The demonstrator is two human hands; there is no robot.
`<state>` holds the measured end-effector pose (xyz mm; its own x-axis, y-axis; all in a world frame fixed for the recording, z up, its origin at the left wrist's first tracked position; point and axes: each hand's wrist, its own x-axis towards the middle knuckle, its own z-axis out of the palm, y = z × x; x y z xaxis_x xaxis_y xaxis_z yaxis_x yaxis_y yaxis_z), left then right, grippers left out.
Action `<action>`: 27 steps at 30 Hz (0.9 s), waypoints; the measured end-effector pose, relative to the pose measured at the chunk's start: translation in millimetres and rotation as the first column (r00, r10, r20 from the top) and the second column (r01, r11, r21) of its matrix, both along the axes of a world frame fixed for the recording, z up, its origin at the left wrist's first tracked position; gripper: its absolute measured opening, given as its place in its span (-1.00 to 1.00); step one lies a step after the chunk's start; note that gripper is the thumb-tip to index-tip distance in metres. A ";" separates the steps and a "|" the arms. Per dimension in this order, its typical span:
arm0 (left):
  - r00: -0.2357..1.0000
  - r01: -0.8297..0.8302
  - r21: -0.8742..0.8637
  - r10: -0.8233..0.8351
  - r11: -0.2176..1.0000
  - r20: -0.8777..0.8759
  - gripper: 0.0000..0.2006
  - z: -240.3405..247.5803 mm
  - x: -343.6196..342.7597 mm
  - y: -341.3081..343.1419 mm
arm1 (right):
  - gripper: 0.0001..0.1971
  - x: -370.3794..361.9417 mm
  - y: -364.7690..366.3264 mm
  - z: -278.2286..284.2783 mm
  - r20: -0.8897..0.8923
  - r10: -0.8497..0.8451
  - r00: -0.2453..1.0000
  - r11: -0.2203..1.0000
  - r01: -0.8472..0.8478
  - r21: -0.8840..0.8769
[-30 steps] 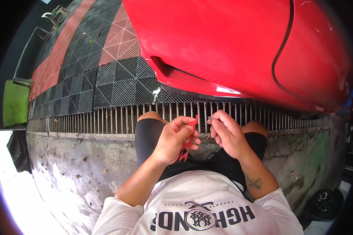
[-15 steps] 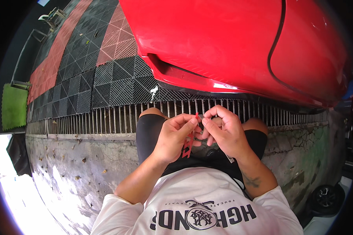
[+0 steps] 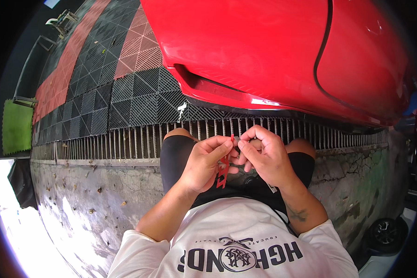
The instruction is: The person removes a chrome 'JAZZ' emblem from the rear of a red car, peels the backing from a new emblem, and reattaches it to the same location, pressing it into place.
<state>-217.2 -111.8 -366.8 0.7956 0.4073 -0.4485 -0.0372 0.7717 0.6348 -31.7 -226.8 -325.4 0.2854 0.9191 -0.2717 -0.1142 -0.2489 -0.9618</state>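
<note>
Above my lap, my left hand (image 3: pixel 205 162) pinches a thin red strip with cut-out shapes (image 3: pixel 223 172) between thumb and forefinger. The strip's tip pokes up above the fingers and its jagged lower part hangs beneath the hand. Right beside it, my right hand (image 3: pixel 266 157) is closed, thumb and forefinger meeting close to the strip's upper end. A small pale bit shows between the two hands, but I cannot make out what it is. Below the right hand, a narrow light-coloured piece (image 3: pixel 273 189) lies against my dark shorts, mostly hidden.
A red car's body corner (image 3: pixel 245 51) stands just ahead, above a metal drain grate (image 3: pixel 134 141). Black and red floor tiles (image 3: pixel 134 95) spread to the left. A small white object (image 3: pixel 181 110) lies by the grate. A wheel (image 3: pixel 384 234) is at lower right.
The hanging part of the red strip has turned a little, showing its cut-outs differently. Both hands stay nearly in place, fingertips close together.
</note>
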 end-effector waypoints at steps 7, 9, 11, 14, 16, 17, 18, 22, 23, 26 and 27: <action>1.000 0.013 -0.019 -0.012 1.000 0.028 -0.75 -2.8 -0.8 0.8 | -0.84 1.4 -0.9 1.2 0.015 0.014 1.000 1.000 -0.014 -0.004; 1.000 0.014 -0.010 -0.013 1.000 0.023 -0.75 -2.3 -1.2 1.1 | -0.84 1.3 -1.2 -0.4 0.019 0.013 1.000 1.000 -0.013 0.003; 1.000 0.015 -0.010 -0.015 1.000 0.019 -0.75 -3.4 -0.7 1.4 | -0.84 1.8 -1.2 -1.5 0.017 0.010 1.000 1.000 -0.010 0.005; 1.000 0.014 -0.020 -0.013 1.000 0.027 -0.75 -5.6 -1.6 0.9 | -0.84 0.9 -1.1 -0.7 0.015 0.005 1.000 1.000 -0.005 0.003; 0.999 0.013 -0.030 -0.012 0.999 0.033 -0.75 -6.3 -2.1 0.3 | -0.84 0.6 -1.7 -0.3 0.012 0.003 1.000 1.000 -0.003 -0.002; 0.999 0.012 -0.030 -0.011 0.999 0.032 -0.76 -5.2 -1.8 0.2 | -0.84 1.0 -1.6 -0.5 0.013 0.008 1.000 1.000 -0.008 0.000; 1.000 0.010 -0.030 -0.009 1.000 0.030 -0.76 -3.3 -1.3 0.0 | -0.84 1.5 -1.6 -1.0 0.014 0.013 1.000 1.000 -0.013 0.001; 1.000 0.012 -0.028 -0.011 1.000 0.023 -0.77 -0.6 -1.8 0.4 | -0.83 0.8 -0.8 1.6 0.031 0.018 0.999 1.000 -0.017 -0.013; 1.000 0.011 -0.028 -0.010 1.000 0.026 -0.77 -2.1 -2.5 0.8 | -0.83 0.8 -0.8 1.4 0.037 0.022 0.999 1.000 -0.021 -0.011; 1.000 0.010 -0.031 -0.010 0.999 0.028 -0.77 -6.8 -3.4 1.8 | -0.82 1.6 -0.6 0.9 0.051 0.029 0.998 1.000 -0.028 -0.011; 1.000 0.010 -0.032 -0.009 0.999 0.022 -0.77 -6.6 -3.3 1.8 | -0.82 1.7 -0.5 1.8 0.052 0.029 0.998 1.000 -0.028 -0.014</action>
